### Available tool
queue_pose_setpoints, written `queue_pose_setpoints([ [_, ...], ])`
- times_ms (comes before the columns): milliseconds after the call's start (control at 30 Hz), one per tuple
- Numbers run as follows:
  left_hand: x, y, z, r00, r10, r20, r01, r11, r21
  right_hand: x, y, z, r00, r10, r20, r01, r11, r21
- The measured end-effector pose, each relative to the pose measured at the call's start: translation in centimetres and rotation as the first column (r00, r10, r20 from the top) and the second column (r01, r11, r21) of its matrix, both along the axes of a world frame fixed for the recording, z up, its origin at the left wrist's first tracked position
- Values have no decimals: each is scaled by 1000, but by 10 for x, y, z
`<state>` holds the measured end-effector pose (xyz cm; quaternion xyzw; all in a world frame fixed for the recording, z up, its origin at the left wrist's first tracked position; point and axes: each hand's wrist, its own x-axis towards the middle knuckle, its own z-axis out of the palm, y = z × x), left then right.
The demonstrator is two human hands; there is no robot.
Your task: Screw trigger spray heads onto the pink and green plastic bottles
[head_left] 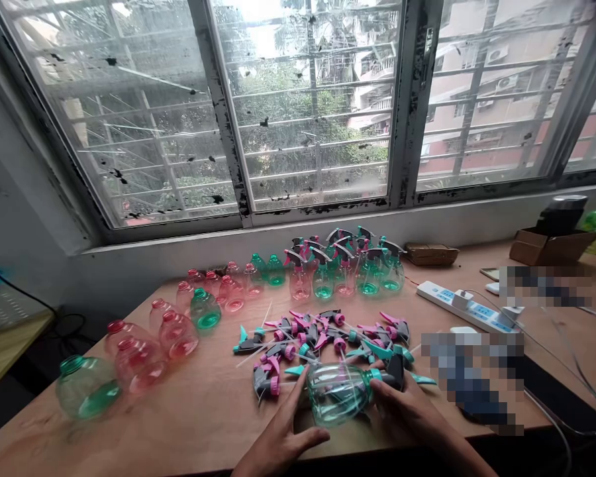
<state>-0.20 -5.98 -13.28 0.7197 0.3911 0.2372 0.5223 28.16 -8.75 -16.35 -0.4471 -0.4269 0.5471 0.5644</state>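
Observation:
A clear green spray bottle (338, 396) lies tilted on its side between my two hands, close to the table's front edge. My left hand (291, 424) cups the bottle's base, thumb and fingers around it. At the neck, my right hand (402, 401) is closed around the turquoise collar, where a dark grey spray head (395, 371) sits on the bottle. A thin tube shows inside the bottle. Just beyond my hands lies a heap of loose spray heads (322, 331), grey with pink or turquoise parts, their tubes pointing various ways.
Headless pink bottles (142, 364) and green bottles (87, 387) stand along the left of the wooden table (203, 424). Several bottles with spray heads (345, 271) stand by the window. A power strip (467, 308), cables, a dark phone (561, 391) and a cardboard box (551, 245) occupy the right.

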Motion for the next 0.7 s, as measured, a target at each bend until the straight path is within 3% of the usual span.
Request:
queue_pose_setpoints([
  [233, 3, -4, 1, 996, -45, 75, 42, 998, 46, -1, -1, 6, 999, 4, 49, -4, 1000, -6],
  [467, 0, 0, -6, 995, -46, 94, 48, 999, -18, 1, 0, 3, 997, 11, 76, -11, 1000, -4],
  [700, -2, 3, -13, 996, -38, 82, 33, 997, 63, 1, 0, 2, 998, 19, 67, -19, 1000, -1],
])
